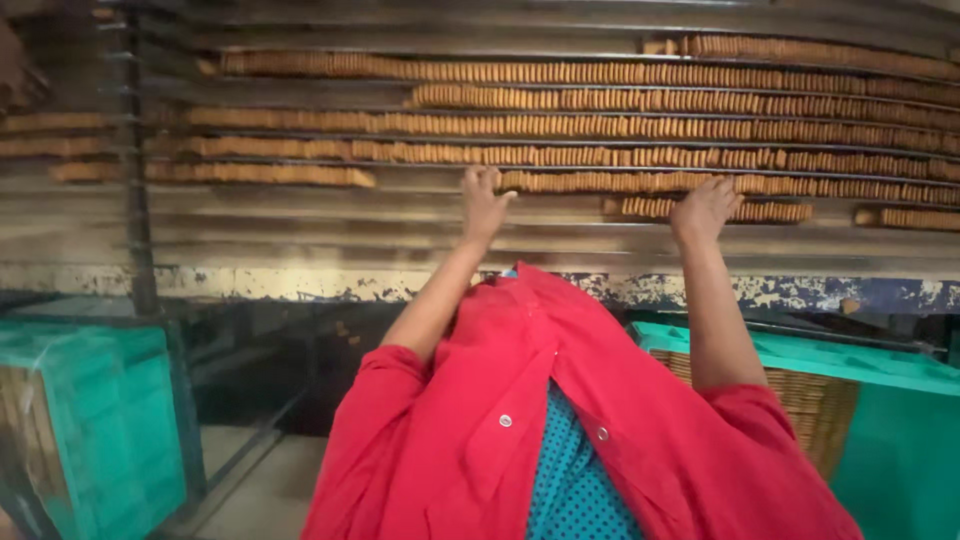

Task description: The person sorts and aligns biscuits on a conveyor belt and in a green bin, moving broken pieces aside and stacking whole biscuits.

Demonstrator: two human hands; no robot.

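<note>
Long rows of round tan biscuits [600, 126] stand on edge in the metal channels of a sloping conveyor [300, 215] in front of me. My left hand [484, 205] reaches up to the left end of one biscuit row [600, 181], fingertips touching it and fingers apart. My right hand [705, 208] lies flat with spread fingers beside a shorter biscuit row [775, 212] one channel lower. Neither hand visibly grips anything. My red coat [500, 400] over a dotted teal shirt fills the lower middle.
A teal plastic crate [110, 420] stands at lower left. At lower right is another teal crate [880, 370] with a woven basket [810, 400] under it. The conveyor's chipped painted edge [300, 283] runs across the view. A dark upright post [135, 150] stands at left.
</note>
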